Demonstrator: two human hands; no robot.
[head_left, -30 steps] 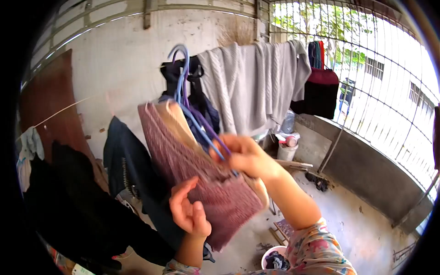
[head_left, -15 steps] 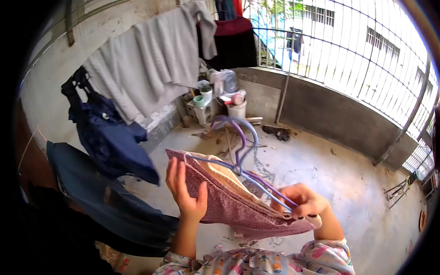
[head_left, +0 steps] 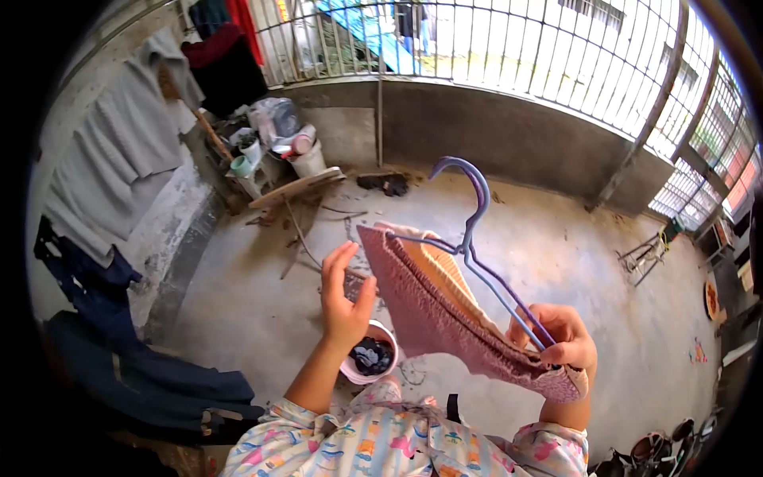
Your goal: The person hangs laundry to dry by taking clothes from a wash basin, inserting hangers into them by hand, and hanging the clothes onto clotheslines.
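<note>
My right hand (head_left: 568, 334) is closed around the right end of two thin hangers (head_left: 482, 199), one blue and one purple, together with the edge of a mauve, textured cloth item (head_left: 449, 334). Cream lining shows along its upper opening, where the hanger arms run in. Its exact kind is unclear. The hooks stand upright above the cloth. My left hand (head_left: 346, 306) is apart from the cloth's left corner, fingers spread, holding nothing. Below it on the floor stands a pale pink bucket (head_left: 356, 376) containing dark, crumpled cloth (head_left: 372, 355).
At left hang a grey garment (head_left: 119, 151), navy clothing (head_left: 91, 274) and dark trousers (head_left: 151, 374). A white bucket (head_left: 308, 161) and potted items stand in the back corner beside a board (head_left: 294, 189). A barred window (head_left: 509, 40) tops the low wall. Shoes (head_left: 652, 449) lie lower right.
My left hand has let go of the mauve cloth and moved off its left side. My right hand keeps its hold. The view has swung right and down, bringing the pink bucket into sight.
</note>
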